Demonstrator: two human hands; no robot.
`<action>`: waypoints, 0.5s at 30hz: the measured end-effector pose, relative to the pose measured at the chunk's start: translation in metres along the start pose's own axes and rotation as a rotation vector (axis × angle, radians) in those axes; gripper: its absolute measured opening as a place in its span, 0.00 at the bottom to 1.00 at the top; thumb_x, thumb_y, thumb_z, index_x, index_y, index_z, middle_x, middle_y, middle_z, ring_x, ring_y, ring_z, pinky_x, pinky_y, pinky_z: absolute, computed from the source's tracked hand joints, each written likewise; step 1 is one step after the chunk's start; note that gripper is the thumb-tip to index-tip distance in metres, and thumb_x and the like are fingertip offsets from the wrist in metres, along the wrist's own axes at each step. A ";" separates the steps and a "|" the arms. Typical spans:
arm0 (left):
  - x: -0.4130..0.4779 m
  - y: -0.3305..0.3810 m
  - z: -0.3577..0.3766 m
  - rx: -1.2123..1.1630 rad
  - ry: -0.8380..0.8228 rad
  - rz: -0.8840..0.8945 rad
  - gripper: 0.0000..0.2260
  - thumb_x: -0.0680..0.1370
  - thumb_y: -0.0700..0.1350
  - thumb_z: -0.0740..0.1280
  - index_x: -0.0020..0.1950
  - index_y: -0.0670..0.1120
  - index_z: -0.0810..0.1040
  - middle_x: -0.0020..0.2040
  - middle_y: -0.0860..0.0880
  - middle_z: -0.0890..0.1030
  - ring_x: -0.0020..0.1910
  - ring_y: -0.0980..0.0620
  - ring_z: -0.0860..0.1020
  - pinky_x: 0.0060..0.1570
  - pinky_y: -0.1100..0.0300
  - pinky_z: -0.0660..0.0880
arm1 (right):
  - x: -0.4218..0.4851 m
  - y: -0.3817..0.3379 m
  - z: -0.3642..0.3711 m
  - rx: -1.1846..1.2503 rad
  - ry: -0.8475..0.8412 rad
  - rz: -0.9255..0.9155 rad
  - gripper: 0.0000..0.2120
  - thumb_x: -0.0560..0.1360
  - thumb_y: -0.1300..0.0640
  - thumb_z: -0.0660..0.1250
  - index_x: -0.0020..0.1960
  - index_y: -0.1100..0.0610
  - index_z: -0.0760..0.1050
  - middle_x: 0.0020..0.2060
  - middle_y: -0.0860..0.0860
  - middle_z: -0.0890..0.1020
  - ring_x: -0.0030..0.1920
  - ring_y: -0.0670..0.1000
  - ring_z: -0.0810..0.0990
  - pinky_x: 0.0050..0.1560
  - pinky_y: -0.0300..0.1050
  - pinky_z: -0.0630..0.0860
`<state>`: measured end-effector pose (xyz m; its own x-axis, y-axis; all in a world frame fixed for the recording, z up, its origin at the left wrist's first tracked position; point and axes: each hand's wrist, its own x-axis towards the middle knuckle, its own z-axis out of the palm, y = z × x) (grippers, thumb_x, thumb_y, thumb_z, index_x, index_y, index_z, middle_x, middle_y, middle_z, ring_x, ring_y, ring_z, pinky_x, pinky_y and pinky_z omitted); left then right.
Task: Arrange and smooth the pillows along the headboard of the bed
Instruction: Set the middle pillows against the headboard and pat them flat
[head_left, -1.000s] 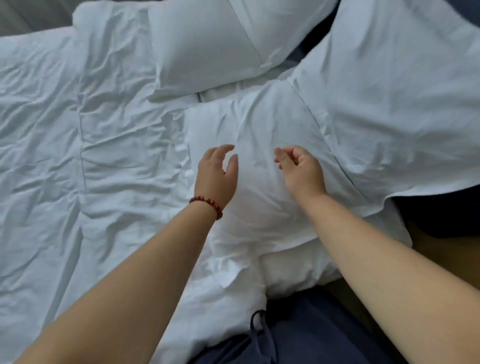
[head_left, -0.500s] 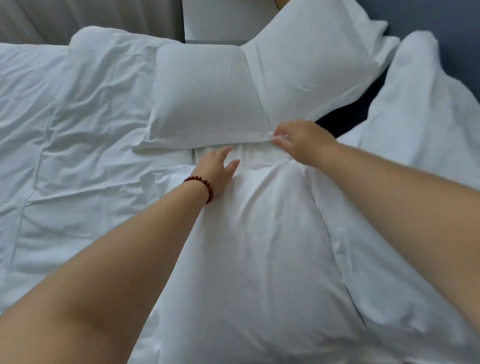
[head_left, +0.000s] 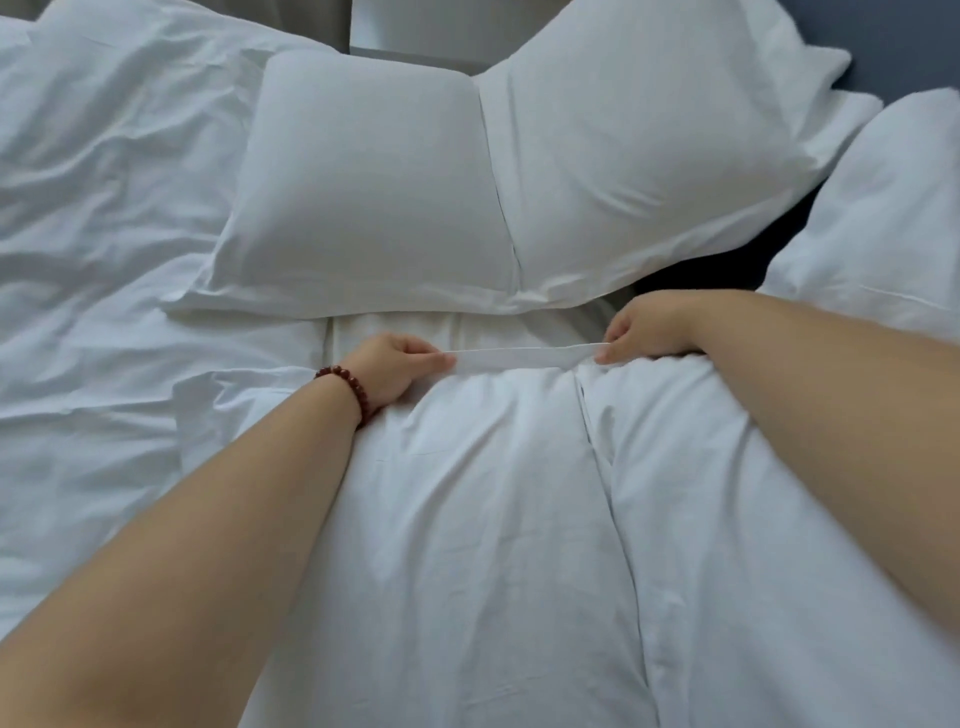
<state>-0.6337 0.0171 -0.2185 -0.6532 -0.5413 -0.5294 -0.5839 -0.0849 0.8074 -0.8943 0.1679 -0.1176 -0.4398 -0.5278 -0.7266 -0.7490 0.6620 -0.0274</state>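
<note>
A white near pillow (head_left: 467, 519) lies lengthwise under my arms. My left hand (head_left: 397, 366), with a red bead bracelet at the wrist, pinches the left end of its far flap edge. My right hand (head_left: 647, 327) pinches the right end of that same edge, which is stretched taut between them. Beyond it two more white pillows lie side by side: a flat pillow (head_left: 374, 182) on the left and a plump pillow (head_left: 639, 156) on the right. Another white pillow (head_left: 779, 545) overlaps the near one on its right side.
A rumpled white duvet (head_left: 104, 234) covers the bed to the left. The dark blue headboard (head_left: 904, 41) shows at the upper right, with a dark gap (head_left: 722, 265) below the plump pillow. A further white pillow (head_left: 893, 208) rests at the right edge.
Both hands have closed on the far flap edge of the near pillow and spread apart, pulling it taut. The view has moved closer to the two far pillows.
</note>
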 end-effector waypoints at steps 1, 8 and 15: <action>-0.001 -0.002 -0.002 -0.059 0.011 -0.010 0.09 0.74 0.52 0.74 0.42 0.47 0.84 0.38 0.47 0.82 0.34 0.51 0.75 0.33 0.63 0.71 | 0.002 0.003 0.000 0.054 0.059 0.002 0.13 0.72 0.40 0.71 0.45 0.49 0.83 0.35 0.46 0.82 0.33 0.47 0.76 0.39 0.41 0.73; 0.001 -0.001 0.004 0.037 0.138 -0.009 0.09 0.75 0.53 0.72 0.40 0.49 0.83 0.25 0.52 0.76 0.22 0.55 0.71 0.27 0.65 0.68 | 0.001 0.004 0.001 0.099 0.293 0.098 0.20 0.73 0.42 0.72 0.32 0.56 0.74 0.27 0.51 0.75 0.30 0.52 0.72 0.32 0.44 0.65; -0.062 0.029 0.007 0.299 0.217 0.197 0.14 0.82 0.51 0.62 0.63 0.48 0.81 0.62 0.49 0.81 0.62 0.49 0.78 0.63 0.58 0.70 | -0.022 -0.033 0.008 0.018 0.453 -0.073 0.12 0.76 0.40 0.66 0.48 0.48 0.77 0.47 0.49 0.81 0.52 0.54 0.78 0.54 0.50 0.75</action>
<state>-0.6138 0.0540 -0.1645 -0.6686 -0.6890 -0.2796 -0.5930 0.2671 0.7596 -0.8554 0.1619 -0.1063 -0.5614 -0.7503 -0.3491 -0.7791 0.6214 -0.0827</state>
